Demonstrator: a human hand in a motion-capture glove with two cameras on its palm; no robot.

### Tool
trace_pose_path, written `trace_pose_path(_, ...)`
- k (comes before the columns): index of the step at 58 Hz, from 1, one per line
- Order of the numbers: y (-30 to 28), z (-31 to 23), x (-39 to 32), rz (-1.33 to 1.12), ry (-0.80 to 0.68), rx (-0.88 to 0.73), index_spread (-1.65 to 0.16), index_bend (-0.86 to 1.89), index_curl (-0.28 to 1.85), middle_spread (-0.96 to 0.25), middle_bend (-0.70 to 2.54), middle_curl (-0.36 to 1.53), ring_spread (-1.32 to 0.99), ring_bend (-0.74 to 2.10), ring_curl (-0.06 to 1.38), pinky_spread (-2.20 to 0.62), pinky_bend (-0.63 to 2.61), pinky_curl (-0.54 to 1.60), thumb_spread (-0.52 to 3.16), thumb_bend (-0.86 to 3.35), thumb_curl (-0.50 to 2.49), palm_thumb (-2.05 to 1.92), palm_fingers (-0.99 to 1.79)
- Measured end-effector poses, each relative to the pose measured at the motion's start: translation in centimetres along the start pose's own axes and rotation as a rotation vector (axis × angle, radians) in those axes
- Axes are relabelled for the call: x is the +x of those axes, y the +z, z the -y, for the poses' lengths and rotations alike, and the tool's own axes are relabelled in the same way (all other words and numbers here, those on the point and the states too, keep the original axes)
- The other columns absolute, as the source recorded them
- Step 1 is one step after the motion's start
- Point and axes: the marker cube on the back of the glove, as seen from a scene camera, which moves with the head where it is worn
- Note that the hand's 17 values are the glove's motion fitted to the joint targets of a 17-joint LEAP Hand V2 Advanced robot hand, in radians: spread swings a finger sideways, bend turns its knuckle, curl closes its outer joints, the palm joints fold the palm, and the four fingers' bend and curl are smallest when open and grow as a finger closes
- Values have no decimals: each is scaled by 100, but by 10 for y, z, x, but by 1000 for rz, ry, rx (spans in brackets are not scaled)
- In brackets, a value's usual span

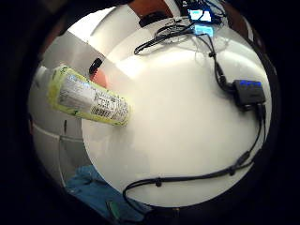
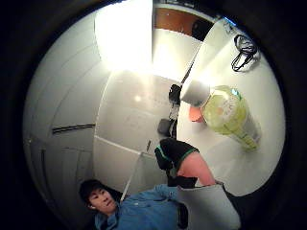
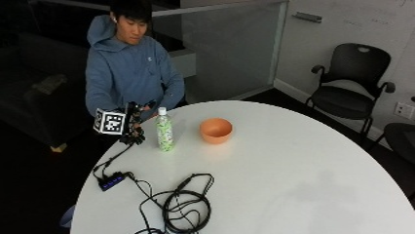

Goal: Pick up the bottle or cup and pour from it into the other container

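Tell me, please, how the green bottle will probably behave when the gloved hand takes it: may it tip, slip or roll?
The bottle stands upright, tall and narrow on the white table, so a sideways knock would probably tip it. Its round body suggests it would then roll, perhaps toward the orange bowl. The glossy label may be slightly slippery. The right hand is beside it, not touching.

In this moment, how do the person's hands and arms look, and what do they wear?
The right hand wears a black glove with black straps. The other hand is bare. Both arms are in the long sleeves of a blue-grey hooded sweatshirt with a small pale mark on the chest. In the thumb side palm view a dark cuff with a green edge shows.
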Motion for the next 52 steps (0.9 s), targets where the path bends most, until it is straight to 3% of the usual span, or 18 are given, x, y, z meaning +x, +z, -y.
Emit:
trace_pose_path(5,16,0,4,52,16,71,-36,11,15,11,18,29,22,58,29,28,70,27,90,-3,35,48,-7)
trace_pose_path(19,46,5,5,201,-16,80,-35,11,14,13,19,30,22,62,29,29,71,27,89,-3,35,51,-4)
trace_pose_path(24,60,26,6,230,-147,325,-35,11,14,14,20,30,22,63,30,29,72,27,89,-3,35,53,-3)
trace_pose_path(30,67,11,3,256,30,103,-35,11,14,14,19,30,22,64,30,29,73,27,89,-3,36,54,-3)
trace_pose_path(46,84,13,1,338,42,125,-32,12,16,16,20,31,22,68,30,28,75,27,88,-3,36,58,5)
trace_pose_path(49,86,17,2,332,-21,180,-31,12,16,16,22,32,22,69,30,28,76,27,87,-2,36,60,9)
trace_pose_path(52,89,30,7,308,-198,329,-29,12,16,15,23,32,21,70,30,28,77,27,86,-1,37,64,17)
